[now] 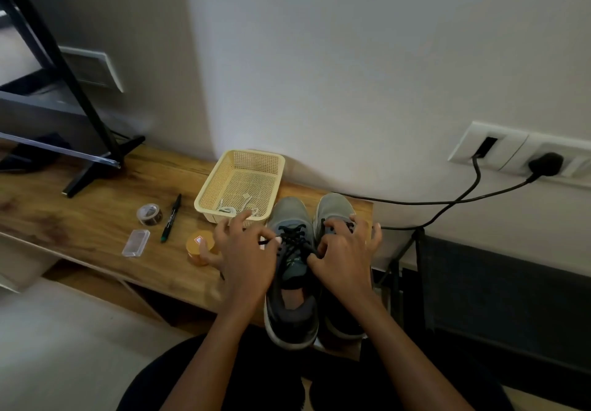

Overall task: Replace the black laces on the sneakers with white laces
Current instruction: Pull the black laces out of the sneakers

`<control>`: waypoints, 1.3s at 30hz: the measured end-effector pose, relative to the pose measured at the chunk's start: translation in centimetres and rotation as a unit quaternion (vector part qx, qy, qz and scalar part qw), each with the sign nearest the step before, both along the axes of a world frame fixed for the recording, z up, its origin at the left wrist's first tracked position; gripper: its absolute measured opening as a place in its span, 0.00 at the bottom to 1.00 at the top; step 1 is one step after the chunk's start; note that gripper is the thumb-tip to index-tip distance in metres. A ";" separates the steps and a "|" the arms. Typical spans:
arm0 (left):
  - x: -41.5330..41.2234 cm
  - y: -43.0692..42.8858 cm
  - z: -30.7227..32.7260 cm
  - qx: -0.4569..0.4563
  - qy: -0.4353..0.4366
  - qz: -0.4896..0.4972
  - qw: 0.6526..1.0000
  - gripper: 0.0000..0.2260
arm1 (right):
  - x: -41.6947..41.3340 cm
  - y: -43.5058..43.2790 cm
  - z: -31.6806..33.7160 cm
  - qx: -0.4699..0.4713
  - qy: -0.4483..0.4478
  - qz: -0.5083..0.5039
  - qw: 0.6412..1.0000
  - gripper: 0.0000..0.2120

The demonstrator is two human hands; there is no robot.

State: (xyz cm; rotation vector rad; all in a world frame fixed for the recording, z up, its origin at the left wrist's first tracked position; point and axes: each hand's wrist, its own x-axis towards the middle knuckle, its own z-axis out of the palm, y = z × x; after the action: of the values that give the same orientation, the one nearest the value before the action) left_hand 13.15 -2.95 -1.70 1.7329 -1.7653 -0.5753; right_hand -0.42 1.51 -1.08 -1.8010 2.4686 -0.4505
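You had two grey sneakers in front of you, the left sneaker point(289, 270) and the right sneaker point(335, 212), side by side and touching on the wooden tabletop point(80, 218). Each lay with its long axis running from you to the wall, toe towards the wall and heel towards you, and both heels hung out past the near edge.

Your two hands were both on the black laces point(292, 238) of the left sneaker. Your left hand point(246, 250) pinched a strand between thumb and forefinger at the shoe's left side, with the other fingers fanned out. Your right hand point(345, 257) pinched the lace near the tongue the same way, its remaining fingers spread over the right sneaker.

One cream mesh basket point(224, 167) stood just beside the left sneaker's toe, holding the tangled white laces point(236, 209); how many, I could not tell. Left of it lay one marker pen point(171, 218), one roll of tape point(149, 214), one clear plastic case point(136, 243) and one orange tub point(200, 247), the tub touching your left hand.

The right sneaker sat close to the tabletop's right end, where two black cables point(447, 201) crossed. The widest bare wood lay at the left, between the tape and the black stand foot point(96, 167).
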 end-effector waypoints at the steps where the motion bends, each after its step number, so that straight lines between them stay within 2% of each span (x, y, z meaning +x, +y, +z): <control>1: 0.4 -0.2 0.1 -0.003 0.005 0.026 1.000 0.08 | 0.0 0.0 0.0 -0.001 -0.002 0.000 1.000 0.10; 4: 1.9 -1.1 0.3 -0.005 0.014 0.081 0.997 0.04 | -0.2 -0.1 -0.2 -0.005 -0.002 0.002 1.000 0.08; 7: 2.2 -1.2 0.1 0.017 -0.014 0.086 0.996 0.02 | -0.2 -0.2 -0.8 -0.043 -0.002 0.014 0.999 0.07; 10: 1.4 -1.0 0.1 -0.003 -0.025 0.013 1.000 0.13 | -0.4 -0.2 -1.1 -0.064 0.008 0.021 0.998 0.08; 11: 1.1 -0.8 0.2 -0.025 -0.037 -0.026 0.999 0.13 | -0.4 -0.2 -1.1 -0.066 0.011 0.020 0.998 0.09; 15: -0.9 0.5 -0.3 -0.048 -0.155 -0.158 0.974 0.06 | -0.4 -0.3 -1.3 -0.077 0.021 0.016 0.997 0.10; 17: -1.6 0.9 -0.9 -0.035 -0.196 -0.176 0.964 0.07 | -0.3 -0.3 -1.4 -0.089 0.022 0.007 0.996 0.11; 19: -1.8 0.8 -1.1 -0.033 -0.203 -0.174 0.963 0.07 | -0.4 -0.2 -1.6 -0.101 0.020 0.003 0.995 0.10; 23: -1.4 0.5 -0.7 -0.033 -0.163 -0.151 0.974 0.05 | -0.4 -0.2 -2.0 -0.116 0.013 0.001 0.993 0.09; 27: -0.6 0.0 -0.5 0.009 -0.098 -0.103 0.990 0.03 | -0.3 -0.2 -2.1 -0.124 0.017 -0.009 0.992 0.09; 30: 0.3 -0.6 -0.2 0.047 -0.019 -0.059 0.997 0.03 | -0.4 -0.2 -2.2 -0.122 0.008 -0.007 0.992 0.08; 33: 1.3 -1.1 0.2 0.079 0.063 -0.013 0.995 0.10 | -0.4 -0.1 -2.1 -0.117 0.003 -0.005 0.993 0.08; 39: 2.6 -1.5 0.0 0.078 0.130 0.086 0.985 0.09 | -0.3 -0.2 -2.3 -0.128 0.011 -0.009 0.992 0.09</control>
State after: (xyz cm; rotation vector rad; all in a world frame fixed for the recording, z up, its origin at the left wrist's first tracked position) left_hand 15.78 -4.48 -1.70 1.7997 -1.4078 -0.8410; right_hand -0.70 1.32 -3.35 -1.8790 2.5430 -0.7876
